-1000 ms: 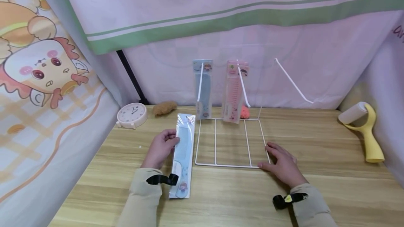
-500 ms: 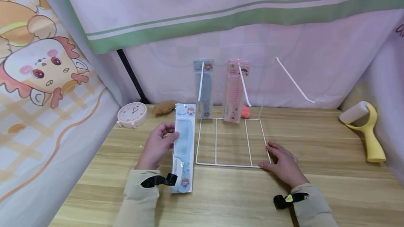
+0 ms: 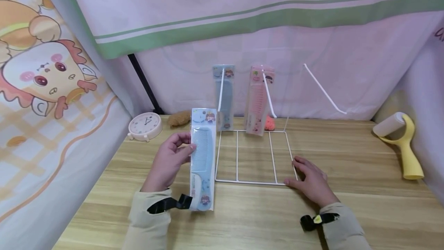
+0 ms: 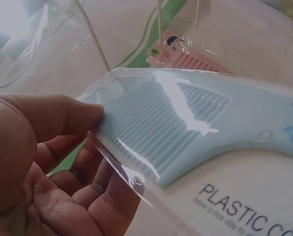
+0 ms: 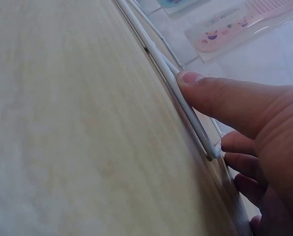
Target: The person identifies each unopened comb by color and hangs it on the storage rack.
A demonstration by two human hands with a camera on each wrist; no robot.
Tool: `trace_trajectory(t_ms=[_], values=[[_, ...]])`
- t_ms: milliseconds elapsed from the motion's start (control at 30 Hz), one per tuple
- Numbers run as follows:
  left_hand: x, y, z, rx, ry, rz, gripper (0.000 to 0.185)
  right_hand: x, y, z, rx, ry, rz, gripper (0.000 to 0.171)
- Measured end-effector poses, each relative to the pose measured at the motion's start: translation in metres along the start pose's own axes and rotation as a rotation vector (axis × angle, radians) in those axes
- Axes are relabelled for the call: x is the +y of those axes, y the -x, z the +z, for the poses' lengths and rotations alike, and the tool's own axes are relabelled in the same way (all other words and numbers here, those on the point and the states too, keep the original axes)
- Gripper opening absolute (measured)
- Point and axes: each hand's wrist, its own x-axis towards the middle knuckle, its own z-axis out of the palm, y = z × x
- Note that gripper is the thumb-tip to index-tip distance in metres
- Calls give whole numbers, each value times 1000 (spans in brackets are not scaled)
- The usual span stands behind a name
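Pinches the comb pack [image 3: 202, 161] at its left edge with the left grip [image 3: 170, 157], thumb [image 4: 62, 118] on the glossy front film and fingers behind, grasping it upright just left of centre in the head view, lifted off the desk [image 3: 347, 153] and just beside the left side of the wire rack [image 3: 251, 182]. Presses down on the rack's lower right corner with the right grip [image 3: 310, 180], fingers [image 5: 225, 98] straight along the wire, released rather than closed around anything. Could well lose the pack: holds only a narrow strip of slick plastic, well above the pack's middle, so may let it swing or slide out and drop onto the desk. Might also crease the film or bend the card if squeezed harder to make up for that. Risks brushing the blue comb [image 3: 224, 99] or the pink comb [image 3: 258, 101] hanging at upper centre and knocking either off its prong, given how close together these sit. Would likely tip or skid the light rack if the flat pressure at that one corner eased, spilling both hung packs. Could catch a sleeve on the bare prong [image 3: 322, 90] slanting at upper right.
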Motion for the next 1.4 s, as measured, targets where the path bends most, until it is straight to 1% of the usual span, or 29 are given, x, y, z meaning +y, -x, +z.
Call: trace_trajectory(t_ms=[233, 567, 833, 1133, 1400], values=[[10, 9, 1, -43, 14, 63, 30, 1, 0, 1, 20, -4, -20, 86], [17, 15, 0, -48, 13, 109, 29, 1, 0, 1, 28, 3, -29, 85], [18, 18, -1, -64, 26, 169, 27, -1, 1, 0, 28, 3, -33, 84], [20, 19, -2, -60, 45, 221, 26, 0, 1, 0, 29, -1, -34, 85], [23, 26, 0, -103, 77, 280, 23, -1, 1, 0, 26, 0, -27, 85]])
